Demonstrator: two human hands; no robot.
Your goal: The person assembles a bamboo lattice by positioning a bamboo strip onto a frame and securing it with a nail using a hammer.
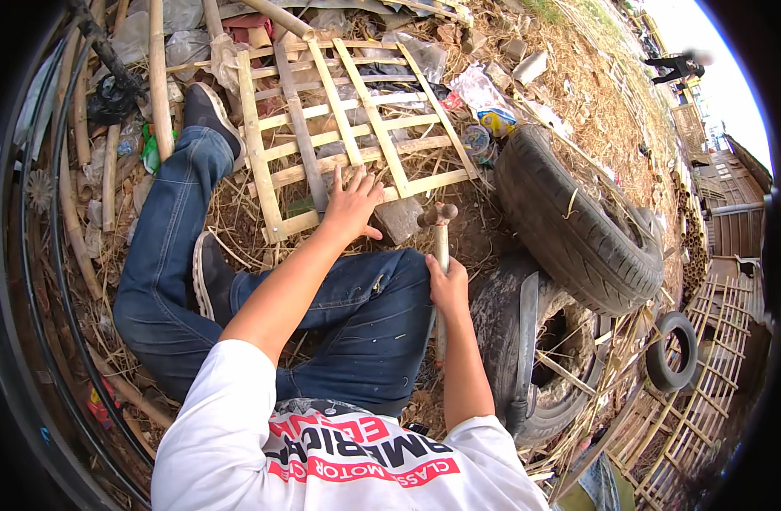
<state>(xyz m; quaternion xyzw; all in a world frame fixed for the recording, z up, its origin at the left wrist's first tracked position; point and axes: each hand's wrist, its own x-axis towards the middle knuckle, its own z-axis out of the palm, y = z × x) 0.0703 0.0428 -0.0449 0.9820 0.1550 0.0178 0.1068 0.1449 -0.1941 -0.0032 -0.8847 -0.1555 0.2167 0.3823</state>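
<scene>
A lattice panel of flat bamboo strips [367,121] lies on the littered ground in front of my legs. Over its near edge my left hand [352,204] is stretched out with fingers spread; whether the fingertips touch the strips I cannot tell. My right hand [448,285] is wrapped round the pale handle of a hammer [442,243], held upright beside my right knee. The hammer's rusty head points up, away from me. A grey stone block [400,220] sits at the panel's near edge, between my two hands.
Two worn tyres lie to the right, an upper tyre [569,226] leaning on a lower tyre [501,341]. A smaller tyre [671,352] is farther right, by another bamboo lattice [706,366]. Bamboo poles [159,81] and black hoses [63,255] run along the left. Someone in dark clothes [676,66] is far off.
</scene>
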